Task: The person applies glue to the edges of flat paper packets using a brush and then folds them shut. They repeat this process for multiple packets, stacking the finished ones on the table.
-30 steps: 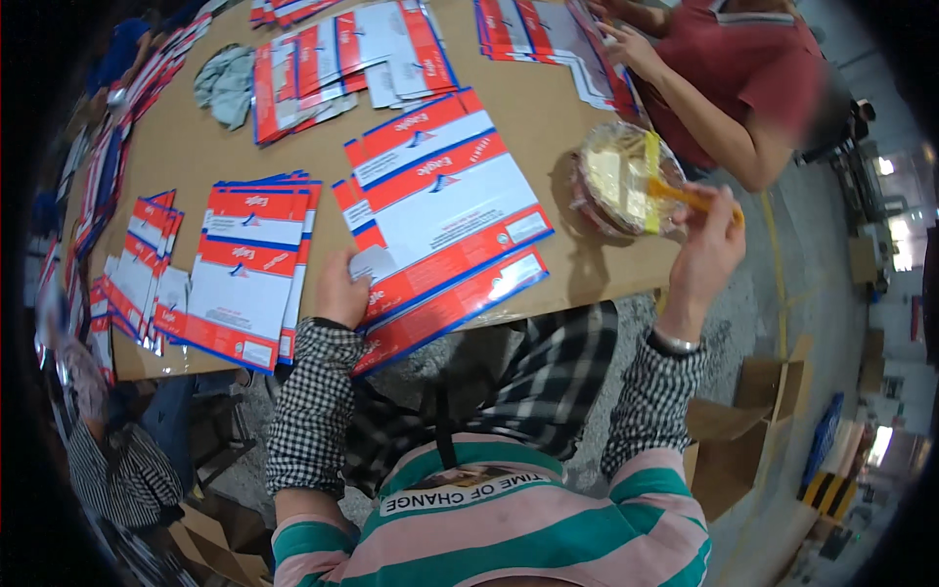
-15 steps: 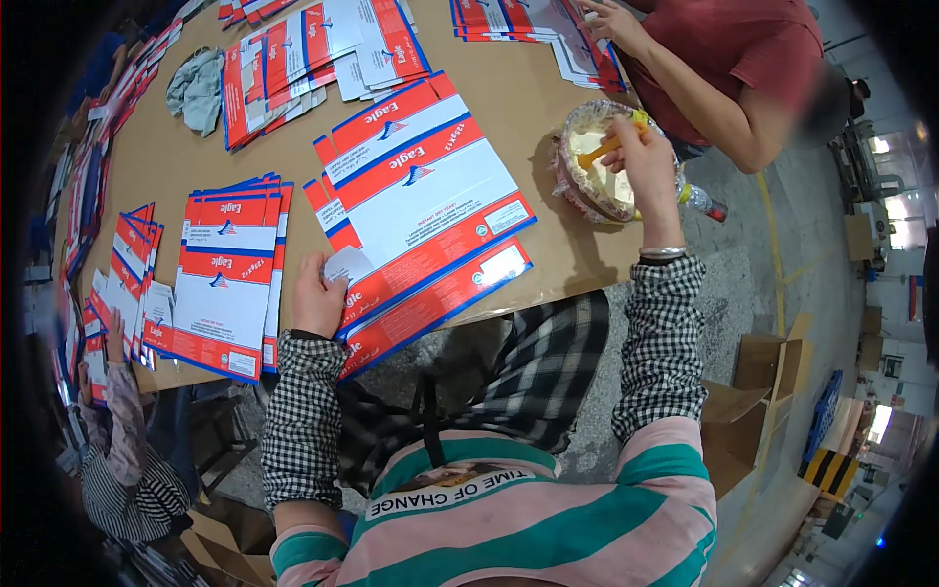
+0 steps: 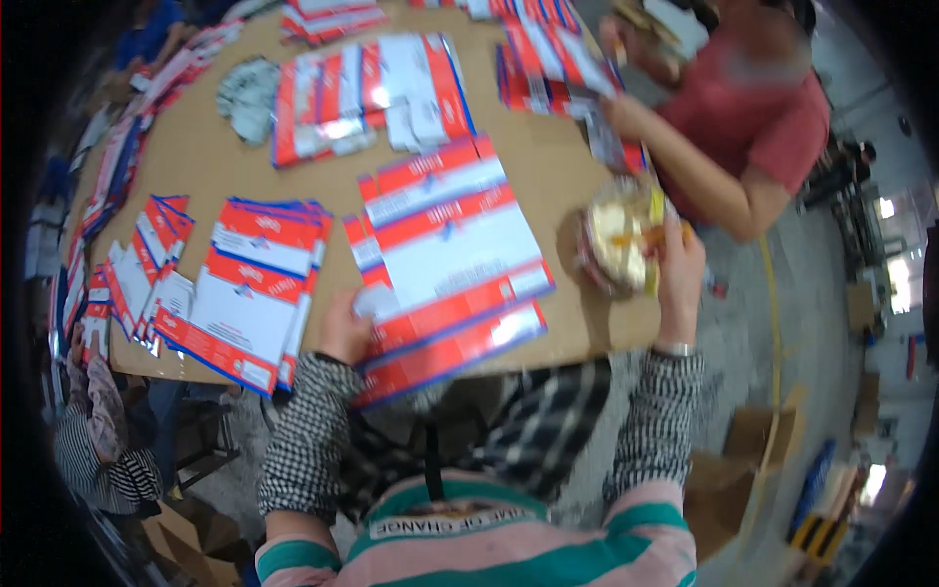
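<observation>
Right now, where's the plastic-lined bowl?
In the head view, the bowl sits toward the right side of the table, beside your right hand, with the red-and-white printed sheets to its left.

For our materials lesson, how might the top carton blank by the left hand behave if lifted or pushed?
Probably light and fairly stiff, since the carton blank looks like thin, flat card. Pushed, it may slide, not tip, as it lies flat.
</observation>
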Tool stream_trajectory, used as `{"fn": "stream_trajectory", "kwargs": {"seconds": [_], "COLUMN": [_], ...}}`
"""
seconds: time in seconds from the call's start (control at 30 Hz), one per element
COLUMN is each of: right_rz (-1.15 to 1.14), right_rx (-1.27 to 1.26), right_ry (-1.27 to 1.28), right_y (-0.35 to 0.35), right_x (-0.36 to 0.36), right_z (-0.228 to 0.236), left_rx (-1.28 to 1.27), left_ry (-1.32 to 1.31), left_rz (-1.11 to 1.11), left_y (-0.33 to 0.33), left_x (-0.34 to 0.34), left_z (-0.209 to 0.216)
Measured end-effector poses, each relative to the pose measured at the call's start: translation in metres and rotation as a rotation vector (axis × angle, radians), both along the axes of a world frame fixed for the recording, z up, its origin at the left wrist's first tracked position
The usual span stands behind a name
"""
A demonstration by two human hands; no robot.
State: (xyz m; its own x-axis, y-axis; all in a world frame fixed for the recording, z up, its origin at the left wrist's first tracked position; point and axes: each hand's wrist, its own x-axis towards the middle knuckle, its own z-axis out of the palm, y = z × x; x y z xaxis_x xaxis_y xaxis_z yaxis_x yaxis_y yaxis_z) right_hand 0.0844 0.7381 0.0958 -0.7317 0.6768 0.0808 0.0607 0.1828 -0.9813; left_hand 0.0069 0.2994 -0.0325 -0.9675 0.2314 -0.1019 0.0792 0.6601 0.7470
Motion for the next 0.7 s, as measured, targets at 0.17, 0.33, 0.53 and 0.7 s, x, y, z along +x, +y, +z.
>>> {"fn": "stream_trajectory", "kwargs": {"seconds": [0.17, 0.33, 0.53, 0.7], "right_rz": [-0.137, -0.097, 0.030, 0.131], "right_rx": [-0.152, -0.355, -0.630, -0.799], "right_ry": [0.254, 0.401, 0.319, 0.243], "right_y": [-0.006, -0.056, -0.116, -0.151], "right_x": [0.009, 0.015, 0.025, 0.026], "right_z": [0.016, 0.020, -0.024, -0.036], "left_rx": [-0.030, -0.002, 0.247, 0.073], "left_ry": [0.041, 0.038, -0.316, -0.269], "left_rz": [-0.010, -0.008, 0.100, 0.253], "left_y": [0.004, -0.008, -0.005, -0.001], "left_x": [-0.002, -0.001, -0.006, -0.004], "left_z": [0.011, -0.001, 0.016, 0.040]}}
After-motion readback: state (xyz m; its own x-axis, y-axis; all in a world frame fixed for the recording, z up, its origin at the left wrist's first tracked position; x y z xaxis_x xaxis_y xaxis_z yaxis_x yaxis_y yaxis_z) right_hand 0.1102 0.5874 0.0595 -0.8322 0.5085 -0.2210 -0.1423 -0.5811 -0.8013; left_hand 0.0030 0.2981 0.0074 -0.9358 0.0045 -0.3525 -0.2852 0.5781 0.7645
